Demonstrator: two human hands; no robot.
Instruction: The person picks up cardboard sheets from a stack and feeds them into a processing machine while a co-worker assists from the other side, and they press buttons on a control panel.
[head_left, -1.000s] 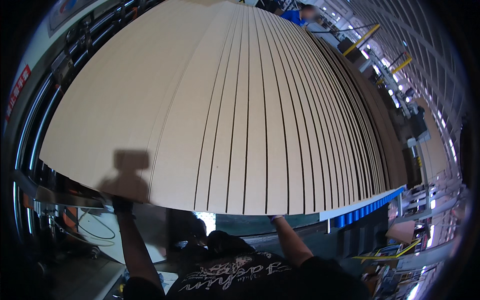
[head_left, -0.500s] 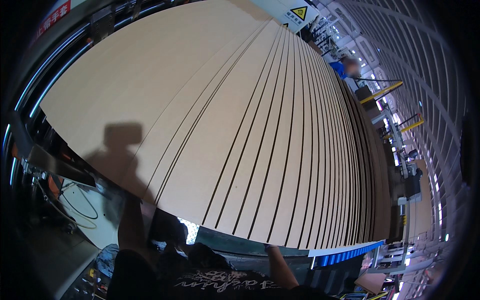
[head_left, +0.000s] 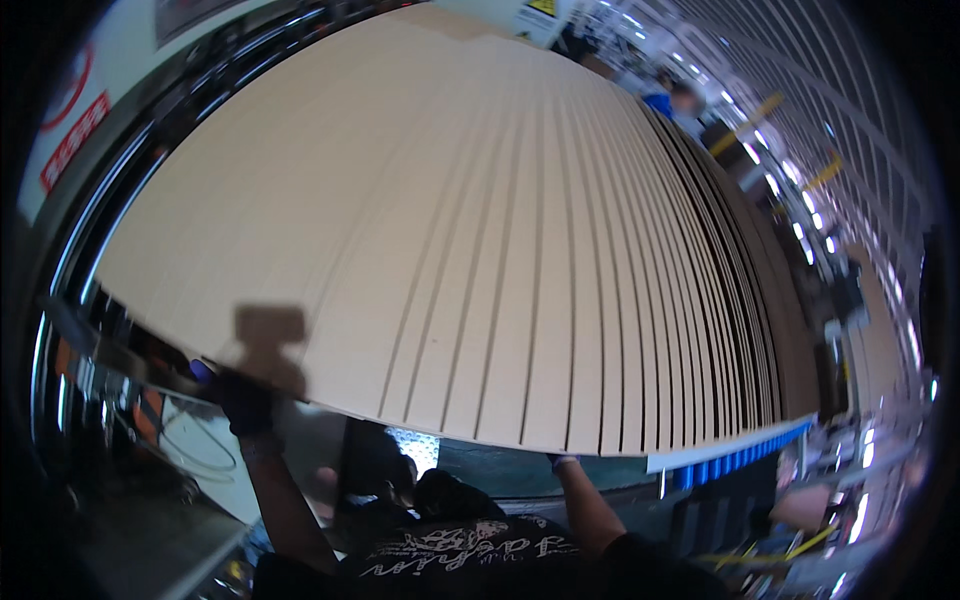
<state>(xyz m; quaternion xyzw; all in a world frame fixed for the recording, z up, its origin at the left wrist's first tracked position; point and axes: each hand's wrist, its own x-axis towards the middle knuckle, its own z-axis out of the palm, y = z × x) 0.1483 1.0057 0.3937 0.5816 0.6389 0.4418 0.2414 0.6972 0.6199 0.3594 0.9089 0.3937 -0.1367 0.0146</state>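
Near edge of the cardboard sheets: the tan cardboard sheets point(head_left: 330, 200) fan out in overlapping layers in front of the person, their near edge bowing just ahead of the black shirt point(head_left: 470, 560).
Left hand: the dark-gloved left hand point(head_left: 243, 400) is at that edge's left end, near a metal bar point(head_left: 125, 362); I can't tell whether it grips.
Right hand: the right hand point(head_left: 563, 461) meets the same edge farther right, its fingers hidden beneath; its grip I can't make out.
Room to move: only a narrow strip separates edge and shirt.
Sheet surface: flat-looking, striped by dark lines bunching rightward, with a shadow on the near left part.
Hall: long, with ceiling lights and a ribbed roof on the right.
Left side: shiny rollers point(head_left: 95, 215) flank the sheets.
Right corner: blue rollers point(head_left: 735, 458) sit below the edge.
Far side: a co-worker in blue point(head_left: 660, 103) stands beyond the stack.
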